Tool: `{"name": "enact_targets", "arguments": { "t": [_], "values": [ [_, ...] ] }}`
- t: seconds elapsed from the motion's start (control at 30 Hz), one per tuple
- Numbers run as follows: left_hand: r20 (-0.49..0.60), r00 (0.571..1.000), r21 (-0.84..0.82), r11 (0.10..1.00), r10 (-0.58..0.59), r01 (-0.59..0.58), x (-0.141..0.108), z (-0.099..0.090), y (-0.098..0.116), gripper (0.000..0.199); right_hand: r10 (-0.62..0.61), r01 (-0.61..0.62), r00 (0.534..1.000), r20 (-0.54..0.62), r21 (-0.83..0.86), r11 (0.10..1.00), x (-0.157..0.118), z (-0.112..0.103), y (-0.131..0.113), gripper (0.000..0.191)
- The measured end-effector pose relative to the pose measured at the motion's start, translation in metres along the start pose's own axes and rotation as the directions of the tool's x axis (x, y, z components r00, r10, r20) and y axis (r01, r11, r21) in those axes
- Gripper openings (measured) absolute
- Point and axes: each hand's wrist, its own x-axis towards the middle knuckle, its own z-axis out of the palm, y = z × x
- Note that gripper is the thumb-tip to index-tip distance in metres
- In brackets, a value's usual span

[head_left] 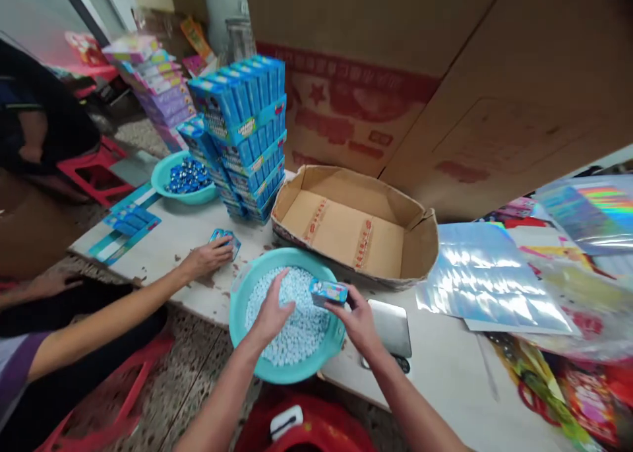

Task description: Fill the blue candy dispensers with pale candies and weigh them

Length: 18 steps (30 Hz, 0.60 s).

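A turquoise basin (236,320) full of small pale-blue candy balls (291,343) stands at the table's near edge. Over the balls, my left hand (271,310) reaches in with thumb and fingers apart, and I see nothing held in it. My right hand (359,313) grips a small blue candy box (328,292) by its end, above the right part of the basin. To the left, a co-worker's hand (210,257) rests on small blue boxes (225,241) on the table.
An open cardboard tray (346,234) lies behind the basin, beside tall stacks of blue boxes (252,148). Another basin (185,198) holds blue-wrapped pieces. Right of my basin are a phone (390,326) and shiny silvery sheets (489,274). A large carton (420,96) walls off the back.
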Motion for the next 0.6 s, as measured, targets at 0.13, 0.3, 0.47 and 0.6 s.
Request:
{"name": "enact_targets", "arguments": {
  "t": [0.13, 0.3, 0.47, 0.6],
  "values": [
    [0.312, 0.940, 0.182, 0.962, 0.141, -0.204, 0.000, -0.016, 0.038, 0.049, -0.003, -0.014, 0.997, 0.080, 0.206, 0.978, 0.004, 0.029, -0.008, 0.042],
    [-0.140, 0.982, 0.446, 0.893, 0.129, -0.054, 0.011, -0.078, 0.053, 0.046, 0.341, -0.163, 0.899, -0.275, 0.512, 0.843, 0.030, 0.009, -0.010, 0.063],
    [-0.528, 0.830, 0.631, 0.738, 0.181, 0.240, 0.051, -0.168, -0.013, 0.046, 0.600, -0.170, 0.719, -0.351, 0.749, 0.641, 0.066, -0.029, -0.007, 0.071],
    [-0.537, 0.839, 0.590, 0.749, 0.085, 0.301, 0.080, -0.198, -0.076, 0.038, 0.700, -0.180, 0.583, -0.412, 0.774, 0.607, 0.076, -0.025, -0.001, 0.065]
  ]
}}
